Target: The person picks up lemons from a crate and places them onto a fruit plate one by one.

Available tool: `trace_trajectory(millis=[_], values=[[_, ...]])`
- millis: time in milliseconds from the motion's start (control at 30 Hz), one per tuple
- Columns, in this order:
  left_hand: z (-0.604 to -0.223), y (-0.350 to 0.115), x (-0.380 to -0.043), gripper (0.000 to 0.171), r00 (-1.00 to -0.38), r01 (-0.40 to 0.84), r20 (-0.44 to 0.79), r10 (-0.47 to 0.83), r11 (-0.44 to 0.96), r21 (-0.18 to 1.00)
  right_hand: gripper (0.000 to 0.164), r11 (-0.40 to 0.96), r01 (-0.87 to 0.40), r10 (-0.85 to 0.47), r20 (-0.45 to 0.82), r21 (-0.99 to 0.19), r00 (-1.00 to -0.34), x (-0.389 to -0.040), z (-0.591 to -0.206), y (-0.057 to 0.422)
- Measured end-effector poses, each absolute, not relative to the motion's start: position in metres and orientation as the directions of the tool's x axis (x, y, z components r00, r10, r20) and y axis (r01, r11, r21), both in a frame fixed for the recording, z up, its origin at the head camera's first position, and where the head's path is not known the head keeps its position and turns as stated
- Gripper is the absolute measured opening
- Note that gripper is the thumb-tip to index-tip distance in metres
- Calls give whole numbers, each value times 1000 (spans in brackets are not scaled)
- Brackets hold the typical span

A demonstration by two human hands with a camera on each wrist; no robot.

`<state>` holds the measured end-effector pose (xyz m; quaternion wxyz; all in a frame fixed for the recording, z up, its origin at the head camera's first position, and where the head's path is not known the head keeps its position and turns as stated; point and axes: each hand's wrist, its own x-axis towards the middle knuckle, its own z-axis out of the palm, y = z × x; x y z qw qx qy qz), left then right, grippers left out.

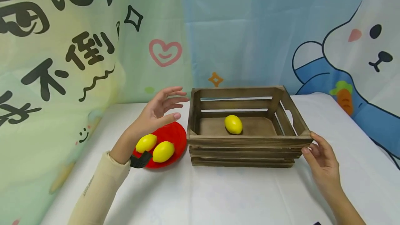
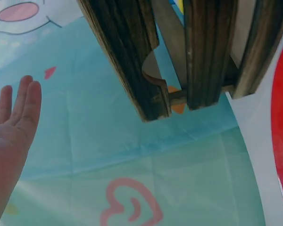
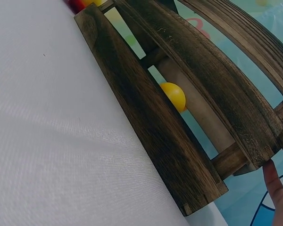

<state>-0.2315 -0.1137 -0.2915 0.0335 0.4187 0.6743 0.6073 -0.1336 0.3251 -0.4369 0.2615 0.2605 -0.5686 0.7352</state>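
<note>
A brown wooden slatted crate [image 1: 243, 152] stands on the white table with one yellow lemon [image 1: 233, 124] on its floor. My right hand [image 1: 325, 166] grips the crate's front right corner, thumb at the front slats and fingers along the side. In the right wrist view, fingertips [image 3: 272, 176] meet the end of a slat. My left hand [image 1: 160, 108] is raised beside the crate's left end, fingers extended and nothing held. Below it, a red plate [image 1: 179, 138] carries two lemons, one farther back [image 1: 146, 143] and one nearer the front [image 1: 163, 151].
A white cloth [image 1: 237, 193] covers the table. Behind it hangs a printed backdrop [image 1: 237, 44] with a cartoon animal, a heart and dark lettering. A black strap [image 1: 141, 160] is at my left wrist, overlapping the plate in the head view.
</note>
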Motion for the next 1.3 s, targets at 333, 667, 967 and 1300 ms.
trace_trajectory(millis=[333, 667, 967, 1300], values=[[-279, -82, -255, 60, -598, 485, 420, 683, -109, 868, 56, -151, -685, 88, 680, -713, -728, -133, -437, 330], [-254, -59, -270, 60, -542, 514, 452, 709, -146, 845, 54, -157, -683, 82, 680, -713, -729, -133, -433, 328], [-237, -35, -284, 55, -501, 531, 429, 752, -124, 838, 53, -161, -680, 88, 675, -716, -732, -132, -431, 329], [-233, -8, -298, 62, -425, 543, 366, 828, -90, 835, 52, -146, -676, 83, 672, -722, -736, -129, -429, 330]])
